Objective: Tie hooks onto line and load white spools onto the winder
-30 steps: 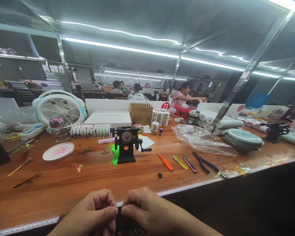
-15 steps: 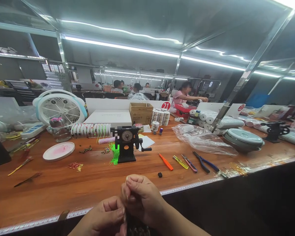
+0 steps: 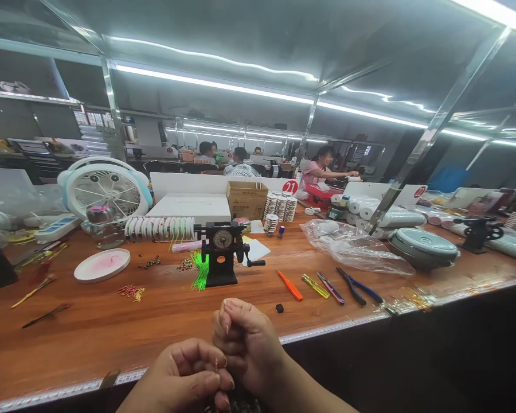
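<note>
At the front edge of the bench, my left hand point(image 3: 187, 370) pinches a tiny gold-coloured piece point(image 3: 216, 363) between thumb and forefinger. Touching it or just beside it, my right hand point(image 3: 249, 338) is closed, thumb pressed on the curled forefinger; anything between those fingers is too fine to make out. A dark patterned patch shows below the hands. Beyond them stands a black hand-crank winder point(image 3: 221, 255) with a row of white spools point(image 3: 161, 228) on its shaft. Bright green thin strands point(image 3: 200, 269) lie at its base.
To the right lie an orange-handled tool point(image 3: 289, 285), a yellow tool point(image 3: 315, 285), thread snips point(image 3: 331, 288), pliers point(image 3: 359, 287) and a small black block point(image 3: 279, 308). Leftward are a white dish point(image 3: 102, 265), small red pieces point(image 3: 129, 290) and a fan point(image 3: 105, 192). A co-worker point(image 3: 320, 169) sits across.
My left hand has shifted slightly up, and the gold-coloured piece now shows at its fingertips. My right hand has risen a little, still closed.
</note>
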`<state>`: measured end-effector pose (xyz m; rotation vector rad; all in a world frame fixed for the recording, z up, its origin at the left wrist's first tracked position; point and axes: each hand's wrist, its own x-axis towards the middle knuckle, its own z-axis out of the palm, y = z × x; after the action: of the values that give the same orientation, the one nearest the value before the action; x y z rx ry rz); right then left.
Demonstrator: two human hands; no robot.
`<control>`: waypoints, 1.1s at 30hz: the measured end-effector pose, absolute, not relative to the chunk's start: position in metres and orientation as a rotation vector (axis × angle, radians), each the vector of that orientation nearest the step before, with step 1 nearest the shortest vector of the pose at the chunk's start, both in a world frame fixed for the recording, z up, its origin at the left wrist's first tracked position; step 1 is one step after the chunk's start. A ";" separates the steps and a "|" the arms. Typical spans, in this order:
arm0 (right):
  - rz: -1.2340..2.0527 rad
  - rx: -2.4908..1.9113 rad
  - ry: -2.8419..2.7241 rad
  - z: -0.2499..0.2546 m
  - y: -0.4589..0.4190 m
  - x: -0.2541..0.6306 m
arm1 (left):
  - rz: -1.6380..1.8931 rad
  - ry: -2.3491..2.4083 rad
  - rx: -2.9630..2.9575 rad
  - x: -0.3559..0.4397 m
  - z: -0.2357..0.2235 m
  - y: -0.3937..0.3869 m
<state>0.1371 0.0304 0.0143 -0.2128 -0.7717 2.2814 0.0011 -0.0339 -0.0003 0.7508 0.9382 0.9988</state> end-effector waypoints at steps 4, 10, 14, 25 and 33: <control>2.293 -0.209 -0.788 0.012 0.028 0.135 | 0.989 0.927 0.733 0.001 -0.003 -0.033; 2.060 -0.298 -1.147 0.016 0.033 0.144 | 1.062 0.947 0.797 -0.007 0.003 -0.031; 1.793 -0.619 -1.575 0.018 0.037 0.156 | 1.291 0.931 0.676 -0.020 0.017 -0.031; 1.886 -0.584 -1.497 0.009 0.023 0.155 | 1.072 1.204 1.178 -0.014 0.002 -0.022; 1.928 -0.573 -1.309 0.009 0.022 0.158 | 0.970 1.113 1.271 -0.010 0.003 -0.030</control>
<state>0.1576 0.0218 0.0091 -0.5733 -1.3095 1.9275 -0.0105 -0.0298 0.0031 1.2715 1.1135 0.9704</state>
